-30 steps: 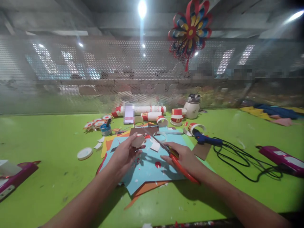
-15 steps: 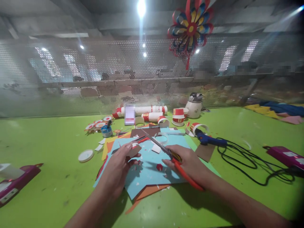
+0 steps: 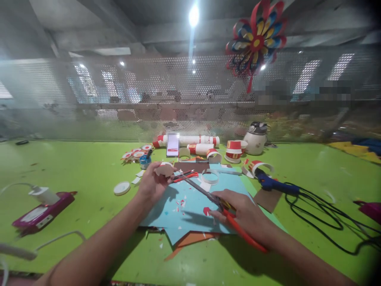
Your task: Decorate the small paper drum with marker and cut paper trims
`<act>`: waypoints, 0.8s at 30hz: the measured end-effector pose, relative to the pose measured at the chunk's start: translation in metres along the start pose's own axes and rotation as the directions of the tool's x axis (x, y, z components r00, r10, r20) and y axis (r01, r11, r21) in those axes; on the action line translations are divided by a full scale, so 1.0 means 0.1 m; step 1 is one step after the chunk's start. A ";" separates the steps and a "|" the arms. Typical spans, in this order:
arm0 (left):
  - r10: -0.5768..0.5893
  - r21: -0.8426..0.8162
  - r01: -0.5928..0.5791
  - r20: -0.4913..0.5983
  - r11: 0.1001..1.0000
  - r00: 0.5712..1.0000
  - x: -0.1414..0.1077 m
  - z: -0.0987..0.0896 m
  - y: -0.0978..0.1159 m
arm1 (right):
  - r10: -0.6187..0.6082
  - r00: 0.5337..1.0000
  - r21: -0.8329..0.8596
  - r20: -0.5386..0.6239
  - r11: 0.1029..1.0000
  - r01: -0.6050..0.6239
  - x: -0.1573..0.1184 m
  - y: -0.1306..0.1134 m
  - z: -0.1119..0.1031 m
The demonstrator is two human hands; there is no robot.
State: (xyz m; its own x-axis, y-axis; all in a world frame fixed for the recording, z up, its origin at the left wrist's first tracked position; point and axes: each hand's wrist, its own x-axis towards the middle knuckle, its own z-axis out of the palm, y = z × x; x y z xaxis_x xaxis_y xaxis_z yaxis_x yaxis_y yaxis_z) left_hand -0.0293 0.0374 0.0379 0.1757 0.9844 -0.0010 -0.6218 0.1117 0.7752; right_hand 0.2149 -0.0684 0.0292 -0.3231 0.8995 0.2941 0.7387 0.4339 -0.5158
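My left hand (image 3: 153,184) pinches a rounded piece of white paper cup (image 3: 164,169) above the blue paper. In my right hand (image 3: 241,208) is a pair of scissors (image 3: 199,186) with red handles, its long blades pointing toward the cup piece. The tips come close to that piece; whether they touch it I cannot tell. Beneath both hands lies light blue paper (image 3: 175,216), strewn with small red and white scraps (image 3: 180,204). A white ring (image 3: 210,177) and red-handled tools (image 3: 186,176) rest on the sheet's far part.
Behind the paper stand a phone (image 3: 172,145), white-and-red cup tubes (image 3: 196,140), stacked cups (image 3: 233,151) and a jug (image 3: 256,139). A blue glue gun (image 3: 275,184) with black cable lies right. On the left are a blue jar (image 3: 145,161), a lid (image 3: 122,188) and a power strip (image 3: 44,214).
My left hand has lifted and turned the cup piece, which now shows its pale side. The scissors stay in my right hand. The view has swung to the left.
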 end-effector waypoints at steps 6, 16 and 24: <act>-0.079 -0.006 0.080 0.095 0.997 0.992 -0.14 0.05 -0.11 | 0.037 0.999 -0.112 0.040 0.993 -0.032 0.00 -0.01 0.03; -0.082 -0.004 0.084 0.204 0.996 0.976 -0.20 0.03 -0.16 | 0.118 0.984 -0.078 0.132 0.991 -0.108 -0.02 -0.05 0.04; -0.079 -0.002 0.081 0.207 0.997 0.975 -0.22 0.06 -0.11 | 0.131 0.968 0.190 0.213 0.967 -0.172 -0.07 -0.02 -0.04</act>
State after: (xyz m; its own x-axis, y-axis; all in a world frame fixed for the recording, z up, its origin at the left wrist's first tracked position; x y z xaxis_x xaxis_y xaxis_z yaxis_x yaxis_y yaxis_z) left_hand -0.0220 0.0132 0.0328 0.3787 0.9230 0.0687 -0.6070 0.1917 0.7712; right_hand 0.2176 -0.0756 0.0318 -0.3423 0.9384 0.0463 0.6573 0.2744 -0.7019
